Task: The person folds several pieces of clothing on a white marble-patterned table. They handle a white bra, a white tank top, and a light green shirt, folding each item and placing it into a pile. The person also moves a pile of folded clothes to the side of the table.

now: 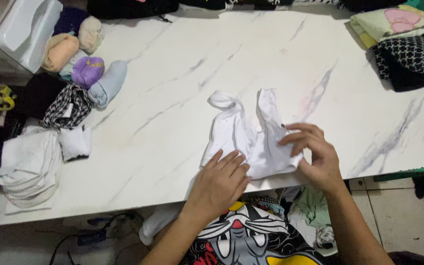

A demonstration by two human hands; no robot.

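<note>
Currently I am pressing my left hand [220, 180] flat, fingers together and extended, onto the lower left part of a white sleeveless garment [251, 137] that is lying near the front edge of the white marbled table [172, 98]. My left hand is closing on nothing; it is only weighing the cloth down. My right hand [315, 154] is resting on the garment's lower right part, its fingers [295, 137] curling loosely onto the fabric; whether they are pinching a fold or merely touching it, I cannot tell. The garment's two shoulder straps are pointing away from me, the left one looping over on itself.

Along the table's left side, rolled garments [87, 68] in peach, purple, pale blue and a black-and-white print are sitting beside a stack of white cloth [30, 167]. At the far right corner, folded patterned fabrics [403, 39] are lying well apart from my hands.

Risks, as I am judging them: the hem is lying close to the table's front edge, so a pull toward me could be dragging the cloth off onto the floor. The looped strap could be staying twisted inside any fold, leaving a lump. Uneven pressure between my two hands could be skewing the fabric and wrinkling it.
</note>
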